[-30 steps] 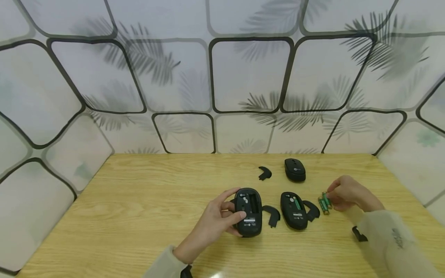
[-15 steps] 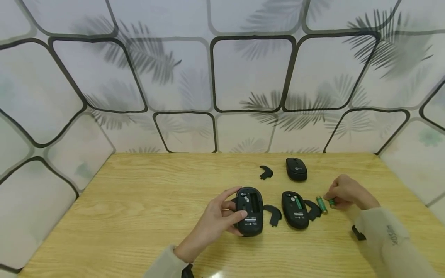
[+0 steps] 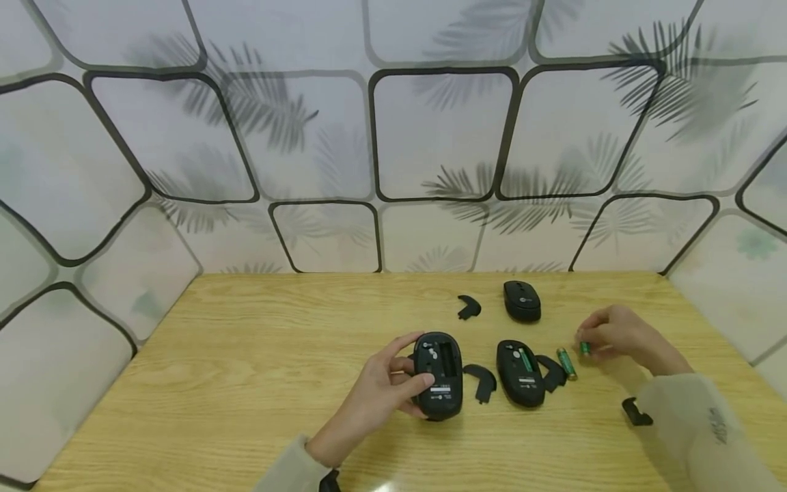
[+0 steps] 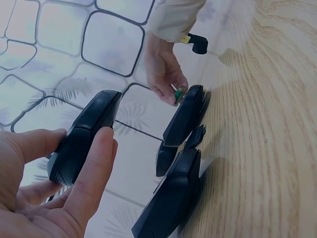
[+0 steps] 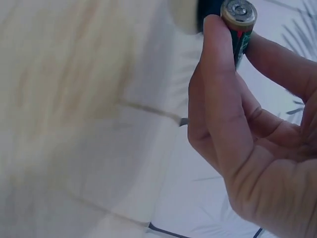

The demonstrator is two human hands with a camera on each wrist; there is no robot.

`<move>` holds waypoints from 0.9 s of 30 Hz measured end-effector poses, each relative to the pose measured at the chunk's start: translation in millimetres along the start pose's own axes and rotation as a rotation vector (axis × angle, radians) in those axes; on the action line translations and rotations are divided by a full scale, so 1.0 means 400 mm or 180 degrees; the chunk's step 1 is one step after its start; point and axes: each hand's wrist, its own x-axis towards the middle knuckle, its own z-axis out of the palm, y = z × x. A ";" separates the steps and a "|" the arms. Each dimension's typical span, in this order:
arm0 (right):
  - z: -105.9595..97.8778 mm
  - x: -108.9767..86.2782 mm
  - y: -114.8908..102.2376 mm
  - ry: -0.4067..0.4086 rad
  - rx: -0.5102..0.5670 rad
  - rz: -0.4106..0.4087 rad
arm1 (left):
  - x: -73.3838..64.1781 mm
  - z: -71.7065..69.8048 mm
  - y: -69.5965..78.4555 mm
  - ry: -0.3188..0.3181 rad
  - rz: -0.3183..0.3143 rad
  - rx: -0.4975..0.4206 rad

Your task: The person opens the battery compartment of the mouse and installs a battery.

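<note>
While the left hand (image 3: 384, 388) grips an upturned mouse (image 3: 439, 402), the right hand (image 3: 626, 339) pinches a green battery (image 3: 585, 348) near a loose battery (image 3: 567, 364) on the tabletop (image 3: 246, 355). The held mouse's slot (image 3: 449, 360) gapes uncovered; in the second mouse (image 3: 521, 391), between the hands, a third battery (image 3: 525, 360) shows.

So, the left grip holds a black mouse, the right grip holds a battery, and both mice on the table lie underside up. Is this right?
Not quite: in the head view, the farther mouse lies top side up. The nearer mouse on the table does lie underside up. The left grip holds a black mouse, the right grip a battery.
</note>
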 end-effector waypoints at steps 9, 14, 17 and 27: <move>0.017 -0.014 -0.038 0.0224 0.0363 -0.0092 | 0.001 0.000 0.003 0.0005 0.0017 0.0014; 0.037 -0.017 -0.055 0.0390 0.0462 -0.0211 | 0.001 0.000 0.004 0.0029 0.0028 0.0023; 0.049 -0.020 -0.066 0.0439 0.0568 -0.0312 | 0.001 0.000 0.004 0.0028 0.0027 0.0010; 0.080 -0.035 -0.119 0.0409 0.0789 -0.0613 | 0.001 -0.003 0.001 -0.0002 0.0034 0.0002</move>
